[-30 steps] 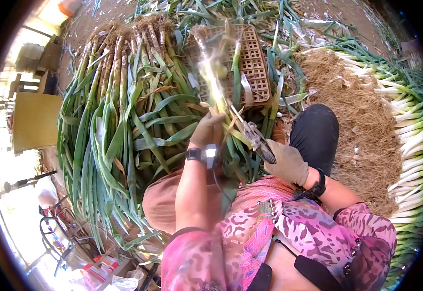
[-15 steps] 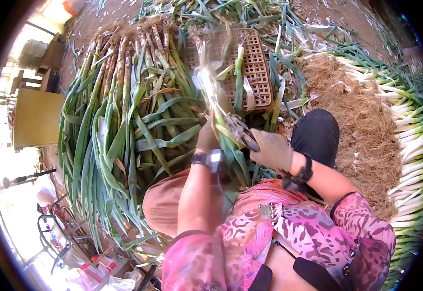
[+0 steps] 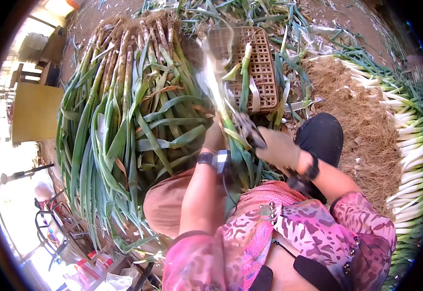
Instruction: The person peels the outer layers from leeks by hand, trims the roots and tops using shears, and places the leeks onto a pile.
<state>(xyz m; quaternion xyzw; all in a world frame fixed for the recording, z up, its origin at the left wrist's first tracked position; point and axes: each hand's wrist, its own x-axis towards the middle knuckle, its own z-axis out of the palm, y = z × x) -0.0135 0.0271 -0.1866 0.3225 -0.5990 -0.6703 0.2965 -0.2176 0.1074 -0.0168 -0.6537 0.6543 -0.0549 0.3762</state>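
My gloved left hand (image 3: 215,136) is wrapped round a leek (image 3: 216,89), whose white stalk points up and away over the crate. My gloved right hand (image 3: 278,148) grips a dark-handled tool (image 3: 249,129), its metal end blurred beside the leek's green part. Loose outer leaves hang from the stalk, smeared by motion. Left of my hands lies a big pile of untrimmed leeks (image 3: 124,111) with brown roots at the top.
A brown plastic crate (image 3: 268,72) with leaf scraps on it lies beyond my hands. To the right, cleaned white leeks (image 3: 415,160) form a curved row with matted roots (image 3: 357,140). A yellow board (image 3: 36,114) stands at the left. My dark-clad knee (image 3: 320,131) is near my right hand.
My right hand and the tool have shifted slightly right and down. The leek and my left hand have moved a little to the right.
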